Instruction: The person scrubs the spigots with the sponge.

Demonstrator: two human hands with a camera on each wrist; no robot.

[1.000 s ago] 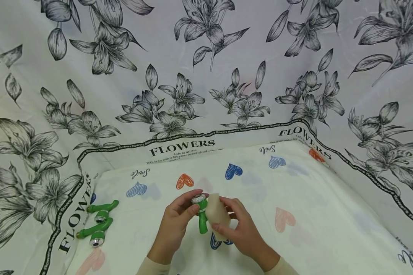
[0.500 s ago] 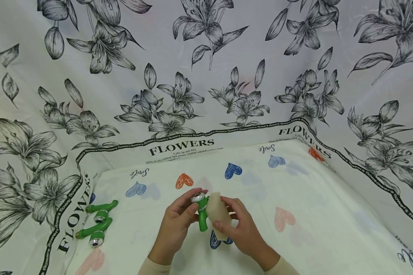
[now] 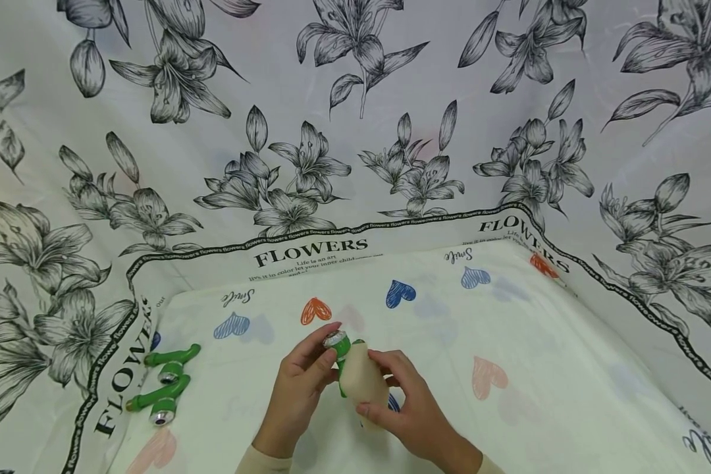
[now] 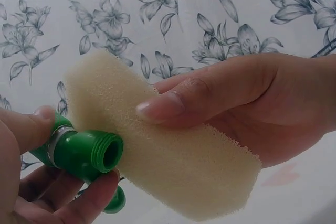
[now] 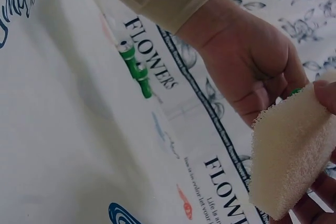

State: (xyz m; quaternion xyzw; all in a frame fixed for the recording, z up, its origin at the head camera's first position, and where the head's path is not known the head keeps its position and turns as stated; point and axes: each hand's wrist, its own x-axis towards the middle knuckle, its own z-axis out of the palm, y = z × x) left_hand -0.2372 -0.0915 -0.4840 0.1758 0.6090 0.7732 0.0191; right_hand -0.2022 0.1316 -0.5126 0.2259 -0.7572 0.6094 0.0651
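Note:
My left hand (image 3: 296, 385) grips a green plastic tap (image 4: 79, 149) by its silver-capped end, thumb on top and fingers beneath. In the left wrist view the tap's threaded open end points toward the sponge. A beige, coarse-pored sponge (image 3: 360, 382) is pinched in my right hand (image 3: 413, 403), with the thumb along its near face. The sponge lies right against the tap and hides most of its lower part in the head view. Seen from the right wrist, only a bit of green tap (image 5: 295, 92) shows behind the sponge (image 5: 289, 153).
Two more green taps with silver caps, a farther tap (image 3: 172, 357) and a nearer tap (image 3: 162, 400), lie at the left edge of the table. A white cloth with printed hearts (image 3: 490, 378) covers the table. Flower-printed curtains (image 3: 391, 85) stand around its back and sides.
The sponge has moved left and slightly toward me, now covering the tap's lower part that showed before. The tap has tilted a little in my left hand.

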